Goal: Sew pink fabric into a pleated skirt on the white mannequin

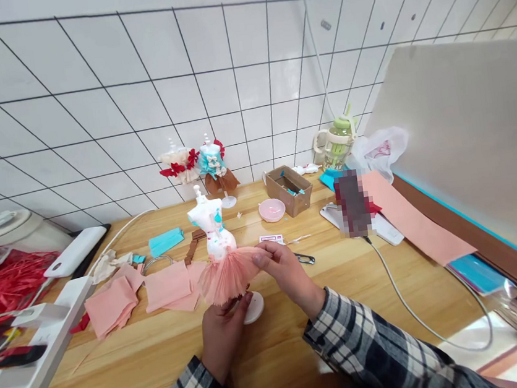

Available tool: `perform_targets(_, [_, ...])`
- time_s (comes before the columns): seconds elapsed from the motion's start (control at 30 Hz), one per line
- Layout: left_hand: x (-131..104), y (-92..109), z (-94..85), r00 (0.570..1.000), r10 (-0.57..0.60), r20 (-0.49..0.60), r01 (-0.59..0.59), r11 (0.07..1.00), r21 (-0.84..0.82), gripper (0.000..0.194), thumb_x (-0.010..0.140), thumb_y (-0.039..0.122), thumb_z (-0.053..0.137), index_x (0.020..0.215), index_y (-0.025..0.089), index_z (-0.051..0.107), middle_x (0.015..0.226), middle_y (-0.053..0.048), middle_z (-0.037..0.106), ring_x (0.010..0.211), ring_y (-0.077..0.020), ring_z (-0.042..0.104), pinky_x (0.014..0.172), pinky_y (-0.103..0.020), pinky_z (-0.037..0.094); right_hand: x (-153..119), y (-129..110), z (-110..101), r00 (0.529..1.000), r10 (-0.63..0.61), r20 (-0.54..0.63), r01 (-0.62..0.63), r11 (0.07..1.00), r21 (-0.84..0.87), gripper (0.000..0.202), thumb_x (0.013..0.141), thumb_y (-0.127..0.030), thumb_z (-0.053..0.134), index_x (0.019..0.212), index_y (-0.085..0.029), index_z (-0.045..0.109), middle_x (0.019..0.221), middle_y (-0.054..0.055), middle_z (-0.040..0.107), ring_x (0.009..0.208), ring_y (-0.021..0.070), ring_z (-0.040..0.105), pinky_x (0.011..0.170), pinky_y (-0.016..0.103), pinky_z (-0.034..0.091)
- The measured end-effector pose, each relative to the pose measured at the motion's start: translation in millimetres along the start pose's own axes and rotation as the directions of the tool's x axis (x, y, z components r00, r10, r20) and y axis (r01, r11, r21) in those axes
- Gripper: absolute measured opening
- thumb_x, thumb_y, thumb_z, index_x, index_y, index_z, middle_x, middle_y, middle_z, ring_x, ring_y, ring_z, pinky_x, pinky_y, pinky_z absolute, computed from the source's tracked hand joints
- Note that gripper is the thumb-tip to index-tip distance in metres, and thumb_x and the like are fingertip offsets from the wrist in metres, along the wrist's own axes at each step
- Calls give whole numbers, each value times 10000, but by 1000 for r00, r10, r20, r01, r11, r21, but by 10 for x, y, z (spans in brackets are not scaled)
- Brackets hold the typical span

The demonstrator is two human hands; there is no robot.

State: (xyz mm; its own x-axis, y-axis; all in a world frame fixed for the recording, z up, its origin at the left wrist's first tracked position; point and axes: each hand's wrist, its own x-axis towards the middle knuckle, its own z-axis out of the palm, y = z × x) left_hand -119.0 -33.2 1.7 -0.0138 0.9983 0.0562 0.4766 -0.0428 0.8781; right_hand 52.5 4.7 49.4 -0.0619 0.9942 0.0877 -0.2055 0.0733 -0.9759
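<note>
A small white dress form (221, 245) stands on a round white base (255, 309), with teal and red specks on its torso. Around its hips flares a pleated pink crepe-paper skirt (229, 276). My right hand (290, 271) pinches the skirt's right edge between thumb and fingers. Low at the front, my left hand (224, 332) is closed round the form's stand just under the hem; its fingertips are partly hidden by the skirt. Folded pink paper pieces (169, 286) lie to the left of the skirt.
Two decorated dress forms (212, 162) stand by the tiled wall. A cardboard box (288, 190), pink bowl (272, 210) and green-lidded bottle (337, 141) sit behind. Left are teal paper (166, 242) and a power strip (46, 343); right, a cable (394, 278) and long pink paper (423, 222).
</note>
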Motion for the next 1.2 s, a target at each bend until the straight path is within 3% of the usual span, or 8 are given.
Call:
perform_targets(0.2, [8, -37, 9, 999, -6, 33, 6, 1000, 3, 288, 746, 453, 684, 820, 192, 781, 828, -53, 787, 773, -250, 728, 734, -308, 570, -9, 107, 14, 954, 293, 66, -281, 793, 540, 334, 702, -454, 759, 707, -172, 580, 620, -47, 523, 539, 76, 446, 527, 209, 373])
perform_targets(0.43, [11, 4, 12, 998, -61, -6, 61, 998, -27, 358, 713, 491, 694, 825, 161, 777, 798, -77, 782, 729, -254, 720, 661, -300, 564, -84, 102, 27, 878, 378, 292, -460, 505, 730, 390, 793, -515, 662, 980, -172, 650, 839, 18, 684, 718, 130, 613, 620, 232, 482])
perform_targets(0.63, [60, 98, -4, 986, -158, -45, 154, 985, -83, 364, 659, 514, 707, 749, 167, 773, 744, -72, 777, 660, -234, 713, 594, -271, 553, -269, 222, 140, 864, 472, 174, -454, 582, 674, 388, 684, -307, 777, 1003, -186, 592, 879, 5, 626, 695, 108, 580, 539, 200, 410])
perform_targets(0.73, [66, 100, 6, 980, -193, -44, 189, 978, -88, 364, 636, 511, 719, 742, 167, 769, 725, -69, 773, 649, -231, 709, 584, -273, 549, -316, 251, 163, 893, 396, -212, -289, 868, 404, 307, 698, -250, 725, 953, -218, 557, 760, -42, 521, 573, 90, 461, 493, 215, 353])
perform_targets(0.8, [63, 110, 5, 978, -206, -46, 201, 976, -88, 364, 628, 499, 721, 763, 163, 767, 705, -62, 767, 628, -220, 698, 569, -268, 540, -353, 208, 154, 942, 31, -333, -42, 999, -25, 165, 756, -227, 669, 897, -223, 585, 762, -27, 519, 622, 111, 471, 559, 248, 393])
perform_targets(0.87, [52, 134, -1, 980, -196, -36, 192, 978, -87, 343, 633, 475, 709, 766, 164, 764, 682, -49, 759, 612, -209, 686, 556, -262, 532, -390, 132, 137, 924, -345, -165, 246, 867, -433, 98, 810, -202, 626, 901, -232, 648, 849, 16, 583, 758, 148, 528, 685, 295, 439])
perform_targets(0.97, [23, 176, -11, 992, -129, -3, 129, 990, -48, 262, 669, 408, 653, 699, 164, 744, 644, -33, 742, 597, -195, 664, 554, -255, 515, -405, 40, 119, 802, -578, 150, 507, 526, -683, 254, 851, -215, 606, 1084, -287, 676, 1114, 60, 630, 978, 201, 555, 866, 375, 436])
perform_targets(1.2, [-21, 111, -8, 1000, -7, 13, 6, 999, 44, 231, 699, 350, 593, 560, 178, 659, 542, -45, 690, 514, -208, 624, 491, -294, 494, -317, 141, 113, 710, -431, 557, 685, 237, -689, 465, 880, -260, 543, 1340, -329, 528, 1377, 0, 581, 1261, 242, 482, 1156, 510, 193])
